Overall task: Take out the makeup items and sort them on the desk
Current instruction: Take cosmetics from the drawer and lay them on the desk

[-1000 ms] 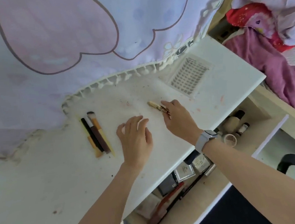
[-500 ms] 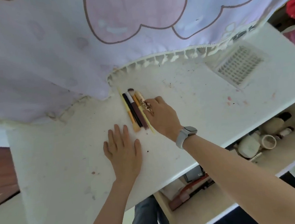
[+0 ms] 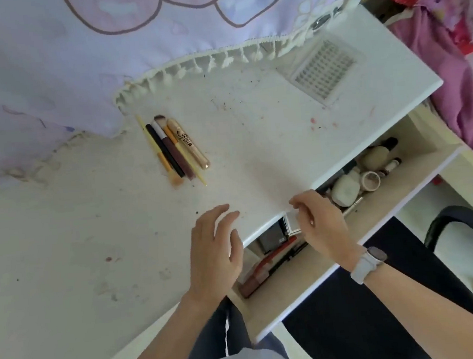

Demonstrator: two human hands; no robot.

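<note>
I can't make out what the small silvery case [image 3: 292, 222] is; my right hand [image 3: 322, 225] pinches it at the surface [image 3: 256, 155] edge, above the open drawer [image 3: 373, 205] of jars, tubes and half-hidden palettes. My left hand [image 3: 214, 254] hovers loosely spread. Sorted sticks [image 3: 175, 148] lie together farther back.

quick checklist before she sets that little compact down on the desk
1. Grip: right hand pinches the small silver compact at the desk edge: ok.
2. Left hand free, fingers relaxed above the desk: ok.
3. Bare desk space ahead of both hands: ok.
4. Sorted row of brushes and pencils, with the gold tube alongside, lies well away from the landing spot: ok.
5. Compact lid latched: cannot tell.
6. Drawer open, more items left inside: ok.
</note>
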